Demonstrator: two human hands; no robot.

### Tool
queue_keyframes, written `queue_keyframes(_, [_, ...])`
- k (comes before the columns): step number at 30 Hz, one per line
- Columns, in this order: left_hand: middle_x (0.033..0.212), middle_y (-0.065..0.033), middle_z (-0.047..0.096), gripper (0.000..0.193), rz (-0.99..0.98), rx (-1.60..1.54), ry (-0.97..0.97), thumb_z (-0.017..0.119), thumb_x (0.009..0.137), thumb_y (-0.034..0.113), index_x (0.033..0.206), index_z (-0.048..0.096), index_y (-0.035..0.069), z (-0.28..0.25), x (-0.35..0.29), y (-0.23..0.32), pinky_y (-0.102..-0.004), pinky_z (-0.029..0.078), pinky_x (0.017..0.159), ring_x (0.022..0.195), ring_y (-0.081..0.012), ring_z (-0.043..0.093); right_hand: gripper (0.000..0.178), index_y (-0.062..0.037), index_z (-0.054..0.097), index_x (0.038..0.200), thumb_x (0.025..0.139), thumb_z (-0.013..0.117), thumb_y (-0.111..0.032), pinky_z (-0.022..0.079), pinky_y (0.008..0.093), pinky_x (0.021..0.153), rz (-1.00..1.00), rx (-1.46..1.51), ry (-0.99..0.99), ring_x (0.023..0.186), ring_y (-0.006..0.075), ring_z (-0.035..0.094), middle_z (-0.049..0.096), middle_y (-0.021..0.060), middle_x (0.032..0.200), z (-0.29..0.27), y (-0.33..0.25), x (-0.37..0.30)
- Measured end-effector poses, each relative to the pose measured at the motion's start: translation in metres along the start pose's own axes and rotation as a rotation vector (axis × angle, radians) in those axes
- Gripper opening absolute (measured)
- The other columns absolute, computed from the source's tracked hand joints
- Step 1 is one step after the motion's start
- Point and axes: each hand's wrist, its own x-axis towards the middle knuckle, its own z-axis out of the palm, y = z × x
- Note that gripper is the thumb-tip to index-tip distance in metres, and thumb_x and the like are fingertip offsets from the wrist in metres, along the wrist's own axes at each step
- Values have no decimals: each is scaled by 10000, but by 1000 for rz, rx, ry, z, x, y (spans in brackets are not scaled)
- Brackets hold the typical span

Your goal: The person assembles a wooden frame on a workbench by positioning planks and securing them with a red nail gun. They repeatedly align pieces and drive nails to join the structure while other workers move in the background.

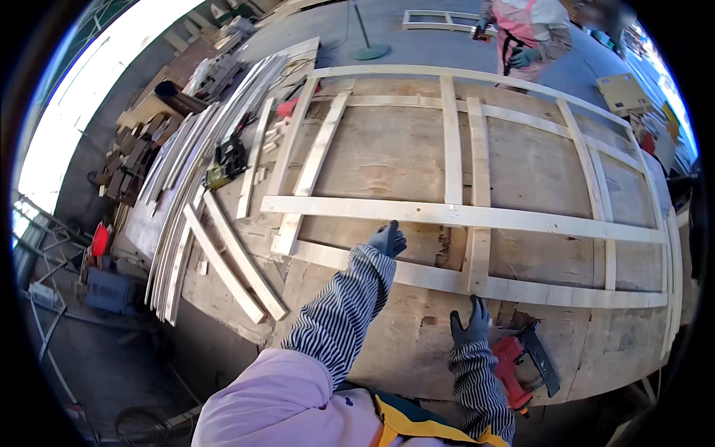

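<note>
Both my hands wear grey-blue gloves. My left hand [387,240] is just below the front rail [417,211] of a pale wooden frame, fingers loosely bent and somewhat apart, holding nothing visible. Whether its fingertips touch the rail I cannot tell. Nearer me, my right hand [471,323] has thumb and fingers spread, its fingertips close to the lower rail [536,291] of a second frame. The two frames overlap, offset from each other, with crosspieces such as the middle upright [452,141]. A red and black nail gun [510,365] lies right of my right hand.
The frames lie on a worn plywood worktop [372,167]. Loose battens [232,257] and long strips [212,141] lie to the left, beside a dark and olive power tool [226,164]. Across the table stands another person [525,41]. A round-based stand [371,51] is behind.
</note>
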Motion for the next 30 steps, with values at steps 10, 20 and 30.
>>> queue_keyframes(10, [1486, -215, 231, 1051, -173, 1181, 1162, 665, 726, 612, 1486, 145, 106, -301, -189, 41, -447, 227, 1129, 1379, -375, 224, 591, -40, 511, 1249, 736, 726, -241, 417, 432, 942, 487, -40, -562, 1125, 338, 494, 582, 174, 1145, 0, 41, -267])
queue_keyframes(20, [1534, -220, -52, 1105, -441, 929, 988, 730, 680, 552, 1499, 45, 263, -376, -152, 75, -536, 295, 1088, 1382, -460, 156, 571, -46, 519, 1251, 786, 704, -321, 433, 374, 956, 330, -36, -725, 1168, 304, 508, 552, 168, 1240, 87, -115, -218])
queue_keyframes(30, [1351, -245, 348, 992, 287, 534, 917, 773, 720, 215, 1479, 143, 107, -509, -198, 20, -406, 458, 968, 1161, -370, 500, 671, -45, 398, 1369, 824, 642, -351, 324, 393, 1087, -120, -134, -983, 1290, 327, 387, 427, 188, 1381, 216, -344, -129])
